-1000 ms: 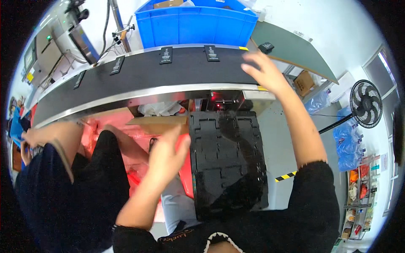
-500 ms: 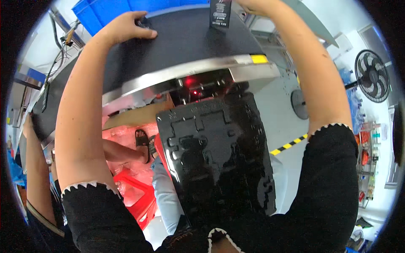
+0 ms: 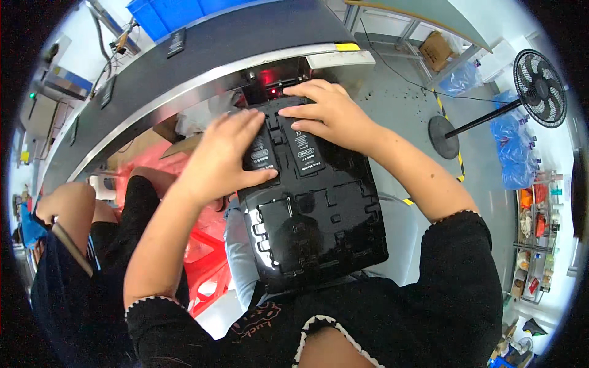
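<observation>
A glossy black molded plastic tray (image 3: 319, 227) with shaped pockets lies in front of my body. Two flat black batteries with white print lie side by side in its far part. On the left battery (image 3: 262, 153) rests my left hand (image 3: 224, 156), fingers stretched toward its far end and thumb near its near corner. Over the far end of the right battery (image 3: 305, 150) lies my right hand (image 3: 331, 116), fingers spread, its thumb hidden. Both hands look open, pressing or touching rather than gripping.
Beyond the tray runs a dark conveyor belt (image 3: 239, 40) with a metal edge, carrying a few flat black pieces (image 3: 177, 43). A blue crate (image 3: 165, 15) stands behind it. Another person's knee (image 3: 73, 202) is at left. A black fan (image 3: 540, 89) stands right.
Both hands have drawn back from the conveyor to the tray. Two batteries now lie in the tray's far pockets, which were bare before. The view has shifted to the right.
</observation>
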The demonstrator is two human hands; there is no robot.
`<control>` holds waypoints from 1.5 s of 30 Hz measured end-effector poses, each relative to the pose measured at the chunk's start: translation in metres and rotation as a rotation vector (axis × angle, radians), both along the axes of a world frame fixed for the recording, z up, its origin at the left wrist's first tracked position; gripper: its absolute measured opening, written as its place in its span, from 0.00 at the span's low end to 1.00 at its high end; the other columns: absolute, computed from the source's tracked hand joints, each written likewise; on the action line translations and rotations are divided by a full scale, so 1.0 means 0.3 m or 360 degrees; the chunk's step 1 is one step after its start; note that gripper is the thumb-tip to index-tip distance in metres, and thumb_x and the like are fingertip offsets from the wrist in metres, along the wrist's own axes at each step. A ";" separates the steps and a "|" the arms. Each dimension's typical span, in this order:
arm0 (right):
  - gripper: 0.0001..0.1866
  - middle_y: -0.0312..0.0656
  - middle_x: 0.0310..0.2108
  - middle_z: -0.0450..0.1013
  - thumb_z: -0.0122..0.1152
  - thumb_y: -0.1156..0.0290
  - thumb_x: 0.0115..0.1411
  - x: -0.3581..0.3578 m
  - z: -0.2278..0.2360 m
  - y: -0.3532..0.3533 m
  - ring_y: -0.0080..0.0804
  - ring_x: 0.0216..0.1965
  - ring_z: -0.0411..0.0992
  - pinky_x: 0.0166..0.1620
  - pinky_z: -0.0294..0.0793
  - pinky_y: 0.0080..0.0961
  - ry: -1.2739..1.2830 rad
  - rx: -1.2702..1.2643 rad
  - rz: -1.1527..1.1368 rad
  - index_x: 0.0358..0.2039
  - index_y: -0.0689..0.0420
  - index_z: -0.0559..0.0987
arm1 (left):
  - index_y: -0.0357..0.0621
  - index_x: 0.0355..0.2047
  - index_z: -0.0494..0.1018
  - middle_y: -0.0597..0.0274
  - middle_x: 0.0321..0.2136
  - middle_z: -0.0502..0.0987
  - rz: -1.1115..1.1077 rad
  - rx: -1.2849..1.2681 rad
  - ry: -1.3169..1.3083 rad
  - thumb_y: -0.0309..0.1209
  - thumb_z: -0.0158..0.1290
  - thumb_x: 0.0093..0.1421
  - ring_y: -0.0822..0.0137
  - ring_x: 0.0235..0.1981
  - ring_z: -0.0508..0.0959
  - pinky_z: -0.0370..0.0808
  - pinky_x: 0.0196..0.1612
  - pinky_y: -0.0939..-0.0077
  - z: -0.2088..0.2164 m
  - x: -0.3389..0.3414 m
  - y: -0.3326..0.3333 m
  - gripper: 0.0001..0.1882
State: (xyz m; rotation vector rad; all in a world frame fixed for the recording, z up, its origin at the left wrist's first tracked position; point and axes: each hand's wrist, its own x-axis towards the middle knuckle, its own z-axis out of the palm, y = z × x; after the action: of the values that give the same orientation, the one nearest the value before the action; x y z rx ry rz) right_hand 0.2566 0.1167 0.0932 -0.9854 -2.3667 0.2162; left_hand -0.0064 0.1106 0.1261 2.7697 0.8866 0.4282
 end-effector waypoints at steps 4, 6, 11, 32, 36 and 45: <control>0.26 0.43 0.58 0.67 0.63 0.57 0.56 0.004 0.000 -0.149 0.46 0.60 0.62 0.60 0.59 0.44 -0.0150 -0.0184 0.0017 0.55 0.49 0.74 | 0.36 0.57 0.64 0.44 0.61 0.61 0.0211 0.0086 0.0199 0.44 0.59 0.53 0.50 0.65 0.59 0.51 0.65 0.45 -0.081 -0.029 -0.071 0.36; 0.31 0.43 0.64 0.60 0.61 0.54 0.57 0.000 -0.040 -0.225 0.43 0.66 0.55 0.64 0.53 0.51 -0.0376 -0.0232 -0.0083 0.60 0.50 0.68 | 0.36 0.56 0.66 0.44 0.61 0.61 0.0217 0.0166 0.0269 0.43 0.58 0.55 0.50 0.64 0.59 0.52 0.66 0.47 -0.091 -0.020 -0.086 0.33; 0.29 0.39 0.64 0.60 0.58 0.53 0.59 -0.036 -0.094 -0.184 0.41 0.65 0.56 0.65 0.52 0.51 -0.0487 -0.0003 -0.0275 0.58 0.51 0.70 | 0.38 0.56 0.67 0.44 0.60 0.63 0.0114 0.0184 0.0027 0.36 0.56 0.57 0.48 0.61 0.64 0.58 0.65 0.57 -0.155 0.012 -0.074 0.27; 0.55 0.58 0.53 0.69 0.68 0.63 0.35 -0.124 0.340 0.859 0.43 0.54 0.68 0.55 0.68 0.34 -0.0793 -0.0724 -0.0535 0.67 0.56 0.54 | 0.62 0.68 0.49 0.38 0.68 0.42 0.0712 0.0059 -0.0076 0.34 0.61 0.39 0.37 0.68 0.42 0.47 0.67 0.48 0.097 -0.399 0.858 0.54; 0.25 0.47 0.36 0.77 0.62 0.73 0.49 -0.097 0.375 0.804 0.30 0.32 0.75 0.39 0.75 0.23 -0.0835 -0.0574 -0.0682 0.50 0.64 0.74 | 0.63 0.67 0.54 0.52 0.58 0.66 0.0677 -0.0621 0.0289 0.37 0.60 0.40 0.59 0.58 0.65 0.57 0.63 0.68 0.142 -0.308 0.913 0.50; 0.27 0.49 0.46 0.74 0.67 0.69 0.50 0.127 0.426 0.314 0.36 0.45 0.75 0.48 0.74 0.28 0.0673 -0.0553 -0.0339 0.51 0.61 0.74 | 0.46 0.66 0.56 0.45 0.61 0.63 0.0530 -0.0282 0.0219 0.50 0.65 0.45 0.56 0.62 0.63 0.56 0.64 0.66 0.107 -0.225 0.899 0.50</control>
State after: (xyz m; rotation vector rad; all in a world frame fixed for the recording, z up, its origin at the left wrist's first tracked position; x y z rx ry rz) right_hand 0.2948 0.2109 0.2209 -1.2045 -1.8592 0.6975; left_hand -0.0739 0.3803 0.1582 2.5179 1.3569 0.1976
